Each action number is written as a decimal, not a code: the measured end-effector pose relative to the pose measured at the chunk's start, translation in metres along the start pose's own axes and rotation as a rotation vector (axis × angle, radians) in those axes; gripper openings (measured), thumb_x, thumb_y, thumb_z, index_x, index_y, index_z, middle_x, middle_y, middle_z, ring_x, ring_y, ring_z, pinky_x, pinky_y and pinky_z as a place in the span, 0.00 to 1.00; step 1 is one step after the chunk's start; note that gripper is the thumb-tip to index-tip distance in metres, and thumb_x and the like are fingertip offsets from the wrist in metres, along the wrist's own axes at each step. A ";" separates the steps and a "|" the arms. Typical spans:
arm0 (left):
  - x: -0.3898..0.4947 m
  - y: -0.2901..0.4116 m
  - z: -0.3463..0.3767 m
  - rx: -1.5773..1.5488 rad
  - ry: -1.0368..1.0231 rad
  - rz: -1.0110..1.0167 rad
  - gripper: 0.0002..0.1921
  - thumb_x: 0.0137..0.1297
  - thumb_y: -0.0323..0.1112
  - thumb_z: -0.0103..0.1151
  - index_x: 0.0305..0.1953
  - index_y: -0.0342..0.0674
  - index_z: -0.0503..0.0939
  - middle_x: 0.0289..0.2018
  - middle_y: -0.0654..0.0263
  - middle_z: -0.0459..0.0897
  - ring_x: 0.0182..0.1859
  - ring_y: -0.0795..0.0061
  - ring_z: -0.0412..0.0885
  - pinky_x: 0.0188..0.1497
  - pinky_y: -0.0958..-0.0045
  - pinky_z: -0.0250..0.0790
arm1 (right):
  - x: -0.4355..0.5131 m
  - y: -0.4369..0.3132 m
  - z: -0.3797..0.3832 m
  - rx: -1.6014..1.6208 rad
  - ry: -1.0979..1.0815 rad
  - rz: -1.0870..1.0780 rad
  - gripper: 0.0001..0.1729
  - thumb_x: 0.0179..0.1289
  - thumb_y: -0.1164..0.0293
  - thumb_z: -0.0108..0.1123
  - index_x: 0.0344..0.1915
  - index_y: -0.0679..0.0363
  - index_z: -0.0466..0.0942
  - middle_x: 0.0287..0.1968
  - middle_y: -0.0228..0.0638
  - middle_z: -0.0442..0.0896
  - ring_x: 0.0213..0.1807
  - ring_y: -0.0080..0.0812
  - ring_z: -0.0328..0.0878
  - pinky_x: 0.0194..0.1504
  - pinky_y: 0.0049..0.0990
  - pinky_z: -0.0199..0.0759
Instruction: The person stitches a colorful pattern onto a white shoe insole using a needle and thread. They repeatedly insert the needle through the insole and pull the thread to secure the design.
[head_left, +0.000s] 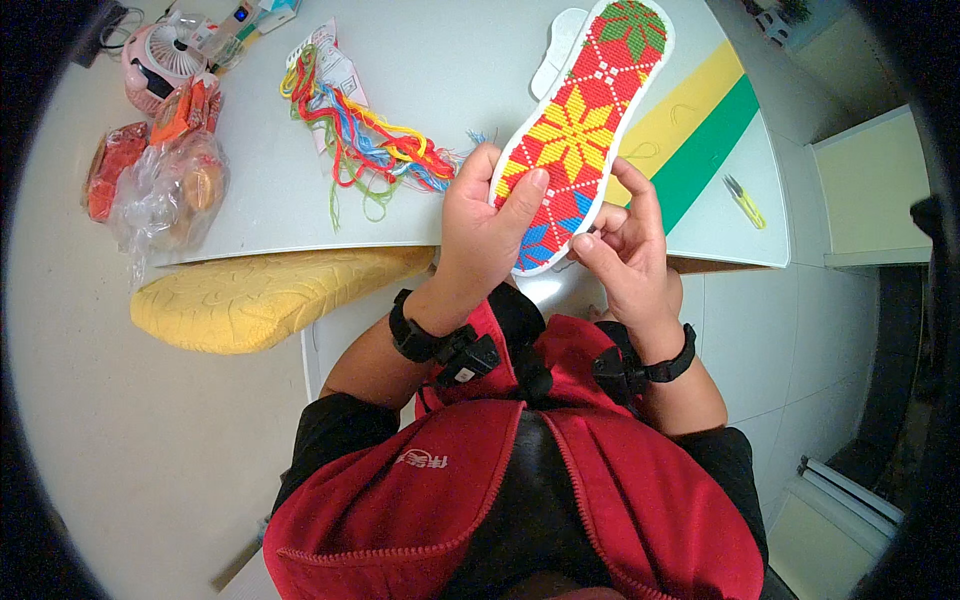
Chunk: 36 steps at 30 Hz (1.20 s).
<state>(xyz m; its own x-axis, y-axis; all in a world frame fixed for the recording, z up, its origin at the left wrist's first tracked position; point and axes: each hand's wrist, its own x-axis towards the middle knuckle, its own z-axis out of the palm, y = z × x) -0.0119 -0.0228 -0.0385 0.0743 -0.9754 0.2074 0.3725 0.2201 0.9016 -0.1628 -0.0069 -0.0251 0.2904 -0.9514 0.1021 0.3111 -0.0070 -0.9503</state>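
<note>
An embroidered insole (574, 139) with a white border is held up over the table's front edge. Its stitched face bears red ground, a yellow star, and green and blue motifs. My left hand (487, 202) grips its lower left side, thumb on the stitching and fingers hidden behind. At the lower right edge is my right hand (622, 255), with fingers curled and thumb close to the border. A small dark thing shows between those fingers, too hidden to name. A thin green thread (641, 150) lies on the table just right of the insole.
Embroidery thread skeins (375, 142) spread across the white table (435, 45). A white insole-shaped piece (559, 56) lies behind. Yellow-handled thread snips (745, 201) rest at right. Left are a pink fan (161, 60) and bagged food (176, 187). A yellow-covered stool (277, 296) stands below the edge.
</note>
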 end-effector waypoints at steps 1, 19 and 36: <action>0.000 0.000 0.000 -0.003 -0.001 -0.020 0.07 0.65 0.30 0.56 0.35 0.36 0.69 0.33 0.66 0.80 0.34 0.87 0.76 0.34 0.81 0.71 | 0.001 0.000 0.002 0.008 0.020 -0.004 0.40 0.58 0.81 0.55 0.67 0.63 0.45 0.35 0.36 0.78 0.34 0.19 0.75 0.37 0.16 0.68; -0.006 -0.012 -0.012 -0.157 -0.138 -0.354 0.13 0.56 0.25 0.62 0.44 0.33 0.77 0.37 0.64 0.83 0.38 0.78 0.81 0.40 0.75 0.74 | 0.020 -0.010 -0.013 -1.277 0.009 -0.738 0.11 0.42 0.73 0.66 0.30 0.53 0.78 0.40 0.33 0.76 0.50 0.40 0.70 0.55 0.41 0.59; 0.017 0.007 -0.043 0.040 0.346 -0.035 0.12 0.57 0.20 0.56 0.44 0.24 0.73 0.36 0.52 0.82 0.33 0.62 0.84 0.35 0.67 0.80 | -0.051 -0.083 -0.077 -0.451 0.441 -0.890 0.02 0.69 0.75 0.46 0.39 0.60 0.67 0.29 0.33 0.71 0.26 0.22 0.61 0.26 0.21 0.56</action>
<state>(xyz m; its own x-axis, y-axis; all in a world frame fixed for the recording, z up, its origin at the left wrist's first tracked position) 0.0316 -0.0378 -0.0449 0.3737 -0.9266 0.0412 0.3442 0.1798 0.9215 -0.2730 0.0184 0.0254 -0.2527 -0.5755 0.7778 -0.1374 -0.7743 -0.6177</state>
